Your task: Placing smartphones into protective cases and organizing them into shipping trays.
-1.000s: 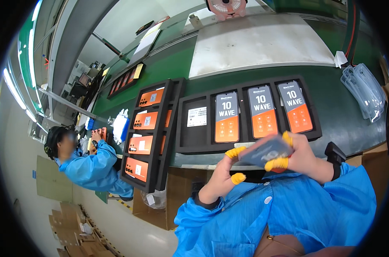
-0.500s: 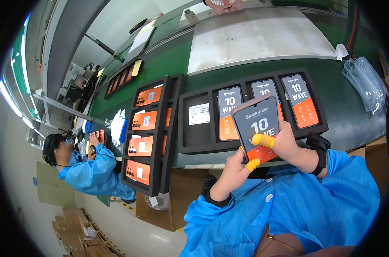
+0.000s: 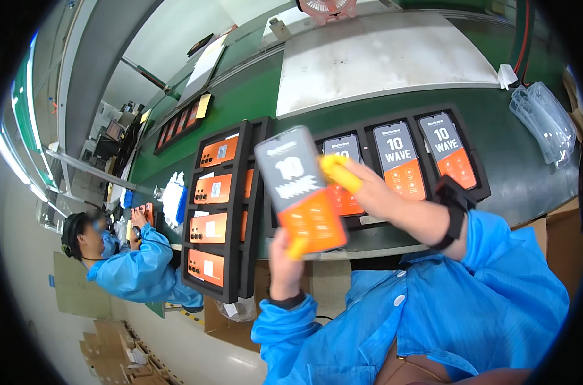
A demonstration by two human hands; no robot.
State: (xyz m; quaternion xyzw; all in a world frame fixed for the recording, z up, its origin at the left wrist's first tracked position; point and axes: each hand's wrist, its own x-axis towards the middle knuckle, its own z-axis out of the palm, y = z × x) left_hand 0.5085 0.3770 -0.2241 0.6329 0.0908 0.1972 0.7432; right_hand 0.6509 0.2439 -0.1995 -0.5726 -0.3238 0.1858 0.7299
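Desk (image 3: 240, 96): green top
Phone tray (image 3: 414, 136): black, near the front
Overlapping trays (image 3: 234, 212): black, left, overhanging the edge
Pale board (image 3: 381, 61): flat, rear
Plastic pieces (image 3: 543, 125): clear, piled, right
Far tray (image 3: 173, 141): dark, far left

The smartphone (image 3: 302, 186) I've got is pretty blurry, so's my right hand (image 3: 367, 191). Phone's blocking part of the black foam tray (image 3: 367, 142). Pink fan (image 3: 329, 8) gets cropped up top.

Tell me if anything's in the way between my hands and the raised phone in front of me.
Nothing visible except the yellow finger covers. The left hand holds the raised phone near its bottom; the right hand is at the phone's right edge, too blurred to confirm a grip.
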